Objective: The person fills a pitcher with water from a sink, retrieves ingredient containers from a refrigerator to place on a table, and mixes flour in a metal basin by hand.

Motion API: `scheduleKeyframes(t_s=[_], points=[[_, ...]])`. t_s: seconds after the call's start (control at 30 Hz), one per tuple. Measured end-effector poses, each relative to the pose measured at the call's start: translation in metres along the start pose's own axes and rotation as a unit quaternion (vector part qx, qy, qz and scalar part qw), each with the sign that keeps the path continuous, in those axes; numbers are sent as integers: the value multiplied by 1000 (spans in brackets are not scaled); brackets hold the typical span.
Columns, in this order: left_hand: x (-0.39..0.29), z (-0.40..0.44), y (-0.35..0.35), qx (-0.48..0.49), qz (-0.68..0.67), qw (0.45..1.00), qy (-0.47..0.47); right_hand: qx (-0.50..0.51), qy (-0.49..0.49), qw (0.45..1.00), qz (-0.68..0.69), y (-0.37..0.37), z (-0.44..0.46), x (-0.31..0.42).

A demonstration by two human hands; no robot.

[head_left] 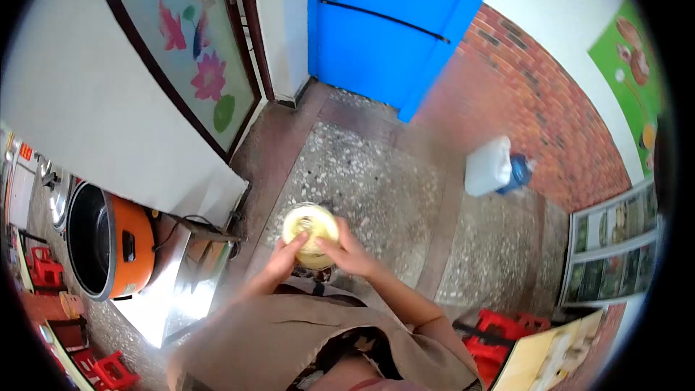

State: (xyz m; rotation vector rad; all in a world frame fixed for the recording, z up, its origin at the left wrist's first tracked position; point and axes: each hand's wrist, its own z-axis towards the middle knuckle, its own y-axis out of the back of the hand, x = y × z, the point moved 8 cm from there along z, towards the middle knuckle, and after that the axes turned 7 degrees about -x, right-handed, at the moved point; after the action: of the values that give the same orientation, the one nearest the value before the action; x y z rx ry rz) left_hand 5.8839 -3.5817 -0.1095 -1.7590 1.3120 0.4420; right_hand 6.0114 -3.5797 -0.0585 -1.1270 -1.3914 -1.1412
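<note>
Container (310, 221), round and pale yellow across the top, sits between the two hands, held up in front of the tan garment (311, 322) and above the speckled floor (369, 166). The left grip (284, 262) closes on its near left side; the right grip (352, 252) closes on its near right side, and both thumbs come over the top rim (what the fingers do underneath is hidden). So each grip is narrowed to the container's curve, neither spread wide.

To handle it well, I would have the pressure equal from both sides, the thumbs steadying the rim rather than pushing down, and the unseen fingers well under the wall. Level is the safer way to hold it, since I cannot tell what is inside or whether the top is firmly fixed. Elbows tucked near the body should help; a lopsided squeeze could tilt it or let it slip.

Off to the left, well apart from the hands, an orange cooker (133, 242) stands by a shiny metal tabletop (148, 316). Ahead are a blue door (384, 36) and, farther right, a white jug (488, 166).
</note>
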Motion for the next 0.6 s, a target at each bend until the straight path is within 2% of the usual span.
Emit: scheduleKeyframes(t_s=[0.1, 0.17, 0.23, 0.3, 0.33, 0.4, 0.43, 0.47, 0.53, 0.6], points=[[-52, 77, -9, -26, -75, 996, -38, 67, -53, 996, -35, 15, 107, 2], [-96, 141, -23, -50, -73, 993, -76, 38, -15, 998, -52, 32, 180, -12], [-134, 202, -46, -58, -79, 991, -93, 24, 8, 1000, -2, 59, 241, 0], [-169, 260, -73, -39, -23, 996, -78, 31, 7, 999, -28, 99, 296, 34], [-188, 288, -88, -45, -5, 993, -111, 62, 37, 997, -31, 121, 325, 51], [-215, 344, -117, -41, -11, 993, -114, 85, 59, 995, 13, 170, 392, 53], [-223, 377, -127, -48, -13, 992, -113, 55, -49, 995, 67, 201, 429, 29], [-237, 404, -145, -39, -63, 992, -105, 19, -40, 995, 91, 226, 471, 41], [-265, 450, -182, -21, -132, 988, -76, -125, -29, 992, -17, 291, 559, 52], [-277, 507, -196, -15, -130, 990, -49, -187, 66, 980, -21, 343, 664, 69]])
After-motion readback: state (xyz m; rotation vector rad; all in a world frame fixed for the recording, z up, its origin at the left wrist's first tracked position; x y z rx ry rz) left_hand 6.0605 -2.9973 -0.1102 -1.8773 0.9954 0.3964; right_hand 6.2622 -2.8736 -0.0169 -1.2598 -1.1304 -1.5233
